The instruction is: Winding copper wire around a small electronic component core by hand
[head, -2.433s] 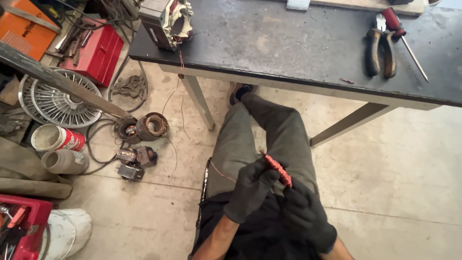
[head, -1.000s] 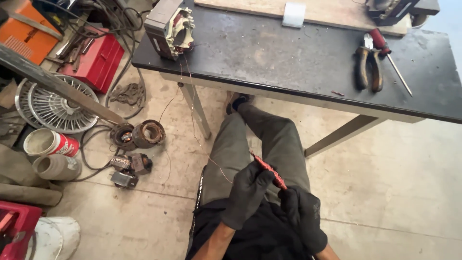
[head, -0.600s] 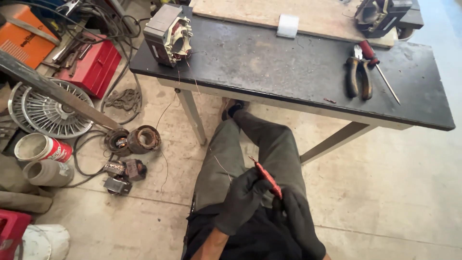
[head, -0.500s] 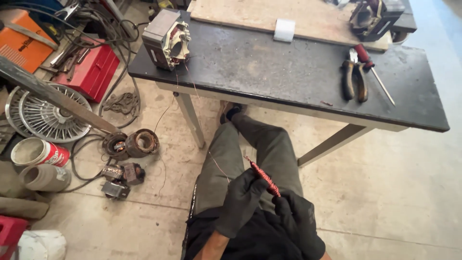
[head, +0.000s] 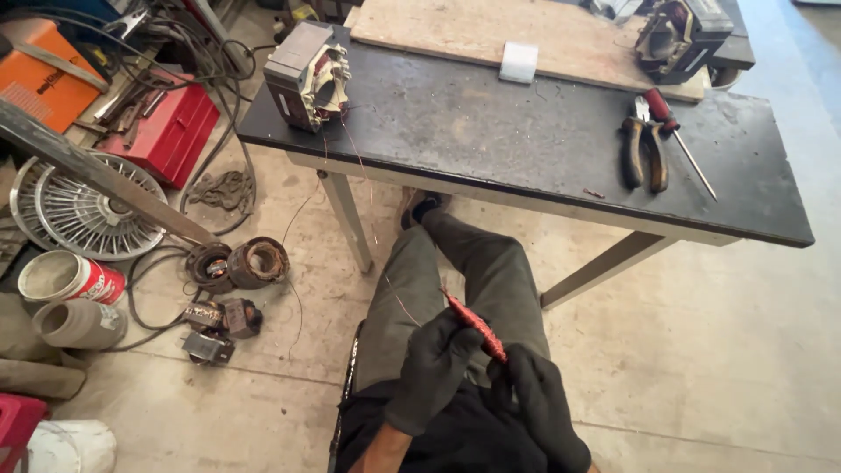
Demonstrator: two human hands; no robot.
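Head view: left hand (head: 435,368) and right hand (head: 541,405), both gloved, grip closed on a red wire bundle (head: 475,325) above the lap, before the bench's (head: 526,149) near edge. Advise steady, even tension.

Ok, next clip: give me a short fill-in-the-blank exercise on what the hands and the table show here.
1. Both hands, left hand and right hand, wear ____ gloves.
2. Between them they hold a thin red spindle wound with copper ____.
3. On the dark table, the pliers lie beside a red-handled ____.
4. The motor stator stands near the table's ____ end.

Missing words: black; wire; screwdriver; left
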